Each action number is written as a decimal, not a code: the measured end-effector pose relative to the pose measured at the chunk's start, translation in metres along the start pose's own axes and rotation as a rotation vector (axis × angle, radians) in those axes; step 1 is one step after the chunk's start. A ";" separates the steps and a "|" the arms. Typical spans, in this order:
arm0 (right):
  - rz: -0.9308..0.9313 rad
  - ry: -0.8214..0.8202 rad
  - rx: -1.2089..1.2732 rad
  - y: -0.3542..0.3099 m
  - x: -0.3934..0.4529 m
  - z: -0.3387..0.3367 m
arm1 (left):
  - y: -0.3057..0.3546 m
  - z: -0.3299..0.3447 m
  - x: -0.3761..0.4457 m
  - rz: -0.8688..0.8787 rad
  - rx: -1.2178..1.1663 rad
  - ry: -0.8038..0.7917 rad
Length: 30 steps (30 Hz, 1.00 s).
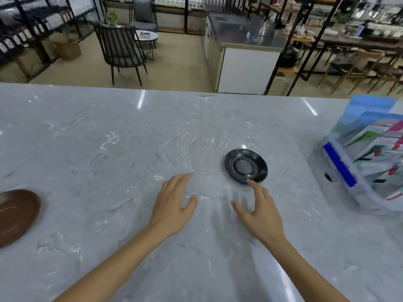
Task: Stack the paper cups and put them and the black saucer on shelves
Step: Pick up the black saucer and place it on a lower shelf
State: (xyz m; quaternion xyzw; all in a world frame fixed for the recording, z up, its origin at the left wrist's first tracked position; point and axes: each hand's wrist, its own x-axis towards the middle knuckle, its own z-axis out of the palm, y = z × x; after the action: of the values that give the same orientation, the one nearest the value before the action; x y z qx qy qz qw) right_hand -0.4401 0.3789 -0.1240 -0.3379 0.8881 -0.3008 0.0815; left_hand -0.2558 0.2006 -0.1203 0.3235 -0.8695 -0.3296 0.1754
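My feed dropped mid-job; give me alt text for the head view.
Right hand, fingers open, touches the near rim of the black saucer on the marble counter; left hand hovers open beside it. No paper cups visible.

Saucer (246, 166) on the counter (109, 149) — plate (15, 215) far left, box (368, 158) right.

Bright, even overhead light leaves white glare streaks on the glossy table (109, 131) toward 12 and 1 o'clock, with only faint shadows. Motion blur smears the edges, worst at 3 o'clock, and wide-angle distortion bends the far shelving.
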 end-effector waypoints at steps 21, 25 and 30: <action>0.040 -0.326 0.115 0.088 0.174 -0.015 | 0.055 0.103 0.172 -0.280 -0.219 -0.257; -0.011 -0.419 0.083 0.093 0.186 -0.017 | 0.062 0.109 0.183 -0.241 -0.076 -0.339; -0.084 -0.500 0.100 0.087 0.192 -0.028 | 0.065 0.113 0.177 -0.192 -0.071 -0.391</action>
State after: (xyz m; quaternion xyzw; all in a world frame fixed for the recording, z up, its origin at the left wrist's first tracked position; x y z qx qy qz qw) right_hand -0.6434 0.3194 -0.1420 -0.4336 0.8097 -0.2547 0.3025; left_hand -0.4724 0.1692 -0.1409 0.3283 -0.8401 -0.4315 -0.0174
